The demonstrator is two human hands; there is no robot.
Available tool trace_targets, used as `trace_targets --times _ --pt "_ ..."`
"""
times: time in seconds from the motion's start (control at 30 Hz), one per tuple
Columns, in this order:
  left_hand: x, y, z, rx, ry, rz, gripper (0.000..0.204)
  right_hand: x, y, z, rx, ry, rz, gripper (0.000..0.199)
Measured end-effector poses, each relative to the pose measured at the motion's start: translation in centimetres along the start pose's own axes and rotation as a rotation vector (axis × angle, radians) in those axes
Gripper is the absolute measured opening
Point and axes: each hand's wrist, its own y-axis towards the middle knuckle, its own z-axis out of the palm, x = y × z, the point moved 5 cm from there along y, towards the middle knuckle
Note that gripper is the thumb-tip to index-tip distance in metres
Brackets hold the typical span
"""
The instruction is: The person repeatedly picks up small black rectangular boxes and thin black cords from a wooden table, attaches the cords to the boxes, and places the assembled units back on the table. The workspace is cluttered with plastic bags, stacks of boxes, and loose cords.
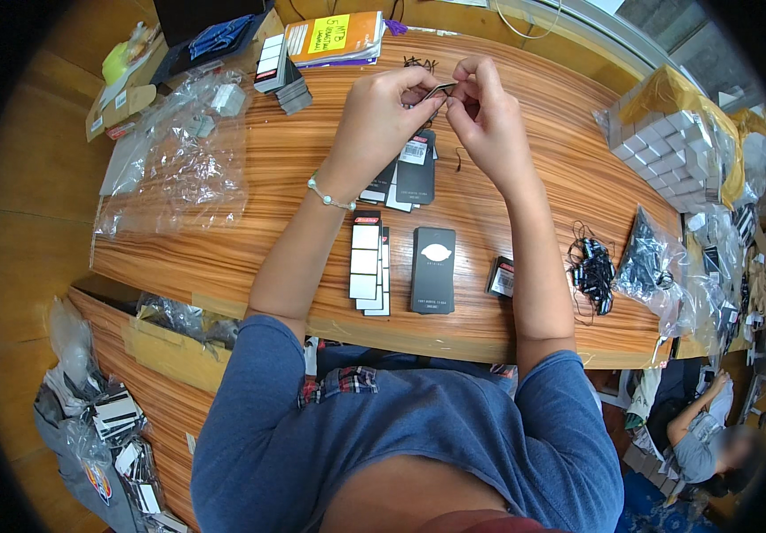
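- One dark tag (439, 90) was pinched between the left hand (383, 111) and right hand (488, 120), both grips pressed together on it.
- Directly below the grip, a few hanging tags (409, 169) were seen.
- Nearer the body, one black card (433, 269) and a striped card stack (367, 262) were laid on the bench (276, 178).

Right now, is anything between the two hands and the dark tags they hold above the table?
Nothing visible. The left hand and right hand already pinch the dark tags directly; these hang free above the table.
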Motion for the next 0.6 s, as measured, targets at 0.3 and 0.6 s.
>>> trace_targets --times 0.3,0.6 --pt "0.0 0.0 -0.1 0.032 0.043 -0.050 0.021 -3.1 -0.2 0.8 0.047 0.530 0.285 0.028" --pt "0.2 -0.1 0.0 0.048 0.069 -0.034 0.022 -3.2 -0.1 0.5 0.088 0.584 0.339 0.028"
